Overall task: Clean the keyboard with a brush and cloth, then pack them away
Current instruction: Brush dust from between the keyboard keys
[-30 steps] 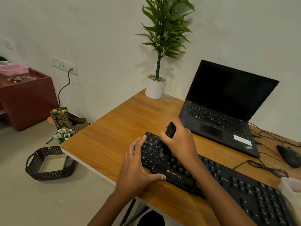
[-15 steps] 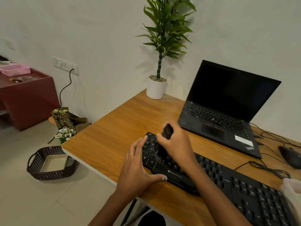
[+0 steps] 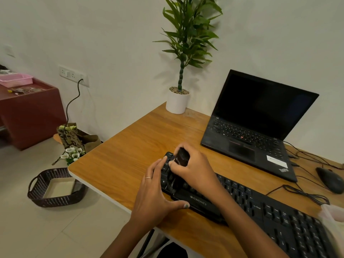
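Observation:
A black keyboard lies slantwise across the wooden desk. My right hand grips a black brush by its handle, with the bristle end down on the keys at the keyboard's left end. My left hand rests flat against that left end, fingers straight along the edge and thumb at the front rim. A pale cloth shows blurred at the right edge, beside the keyboard.
An open black laptop stands behind the keyboard. A black mouse and loose cables lie at the right. A potted plant sits at the desk's back. A woven basket stands on the floor left.
My right hand has drawn the brush further left along the keys, closer to my left hand's fingers. The left hand has stayed at the keyboard's end.

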`<state>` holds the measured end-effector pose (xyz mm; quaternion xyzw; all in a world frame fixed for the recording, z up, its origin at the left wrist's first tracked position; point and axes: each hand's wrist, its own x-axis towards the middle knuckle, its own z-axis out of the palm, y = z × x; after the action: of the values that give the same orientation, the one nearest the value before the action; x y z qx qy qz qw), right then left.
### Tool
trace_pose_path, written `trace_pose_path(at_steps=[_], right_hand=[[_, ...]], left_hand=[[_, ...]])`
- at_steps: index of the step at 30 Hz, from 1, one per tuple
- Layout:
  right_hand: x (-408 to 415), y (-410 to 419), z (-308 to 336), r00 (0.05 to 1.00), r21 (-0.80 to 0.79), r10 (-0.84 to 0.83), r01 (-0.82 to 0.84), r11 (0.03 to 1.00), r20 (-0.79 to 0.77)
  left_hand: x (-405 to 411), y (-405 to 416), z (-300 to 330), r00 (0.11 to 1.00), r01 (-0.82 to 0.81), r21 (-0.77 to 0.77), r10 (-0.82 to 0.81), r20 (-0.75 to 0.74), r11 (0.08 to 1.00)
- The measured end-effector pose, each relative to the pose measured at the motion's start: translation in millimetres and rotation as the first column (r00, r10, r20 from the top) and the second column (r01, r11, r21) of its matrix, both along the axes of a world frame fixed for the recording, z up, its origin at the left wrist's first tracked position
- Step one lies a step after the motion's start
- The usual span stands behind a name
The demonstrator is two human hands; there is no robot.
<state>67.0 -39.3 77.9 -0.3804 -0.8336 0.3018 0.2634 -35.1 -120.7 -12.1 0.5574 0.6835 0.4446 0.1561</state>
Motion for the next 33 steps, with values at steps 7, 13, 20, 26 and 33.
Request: trace_pose_path(at_steps=[7,13,20,26,33], right_hand=[[0.3,3.4,1.0,0.999,-0.064,-0.032,0.03,0.997,-0.019],[12.4,25.2,6.0,0.958,0.082,-0.285,0.286,0.955,-0.019],[17.6,22.2,3.9,0.988,-0.003,-0.154,0.154,0.988,0.005],[19.2,13.1,2.3,0.993,0.026,-0.116,0.115,0.993,0.019],[26.6,35.1,4.4,0.952,0.077,-0.305,0.306,0.949,-0.03]], left_hand=[[0.1,0.2,-0.7,1.0,0.003,0.002,-0.003,0.006,1.0],[1.5,-1.0,0.3,1.0,0.002,-0.004,-0.002,0.011,1.0],[1.0,0.4,1.9,1.0,0.006,-0.008,-0.006,0.001,1.0],[1.7,-1.5,1.4,1.0,0.008,-0.008,-0.008,-0.006,1.0],[2.6,-0.1,2.6,1.0,0.009,-0.01,-0.009,-0.015,1.0]])
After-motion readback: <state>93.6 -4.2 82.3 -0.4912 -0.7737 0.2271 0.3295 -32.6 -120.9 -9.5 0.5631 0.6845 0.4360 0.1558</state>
